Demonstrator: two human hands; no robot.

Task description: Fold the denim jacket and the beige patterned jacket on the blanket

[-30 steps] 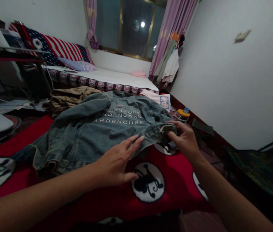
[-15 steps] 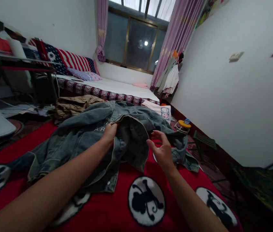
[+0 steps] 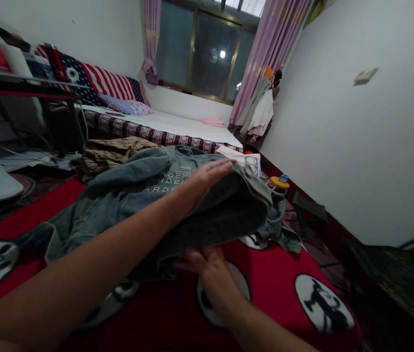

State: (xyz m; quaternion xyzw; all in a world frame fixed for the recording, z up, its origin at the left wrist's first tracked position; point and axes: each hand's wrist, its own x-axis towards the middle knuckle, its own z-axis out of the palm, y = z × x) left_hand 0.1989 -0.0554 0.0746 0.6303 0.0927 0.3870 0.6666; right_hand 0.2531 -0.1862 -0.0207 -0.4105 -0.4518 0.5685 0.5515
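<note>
- Found lying on plush red blanket with white round patches and black figures (image 3: pixel 276 274): faded blue denim jacket with pale lettering (image 3: pixel 137 186), rumpled, with a dark-sided, raised denim fold (image 3: pixel 229 210) standing clear of blanket's middle.
- Noted left hand (image 3: pixel 207 178) above blanket's middle, fingers straight and laid along the fold's upper face; thumb hidden, so cannot tell whether pinching cloth or merely pressing.
- Noted right hand (image 3: pixel 212 274) low over blanket's near part, blurred fingers at the fold's lower edge; cannot tell whether grasping or only touching.
- Main risk, as judged: slumping of the raised fold back toward blanket, from flat-fingered support without a sure pinch.
- Further risk: losing the lower edge, from right fingers catching too little denim or snagging blanket pile instead.
- Further risk: twisting of jacket's body and bunching around the lettering, from uneven pull between hands.
- Further risk: dragging loose blue denim sleeve (image 3: pixel 280 227), resting near blanket's right edge, out of line or over that edge, from a sharp tug.
- Minor risk: disturbing crumpled khaki cloth (image 3: pixel 113 151) beyond blanket's far left, from a wide sweep of jacket; contact between both not confirmed.
</note>
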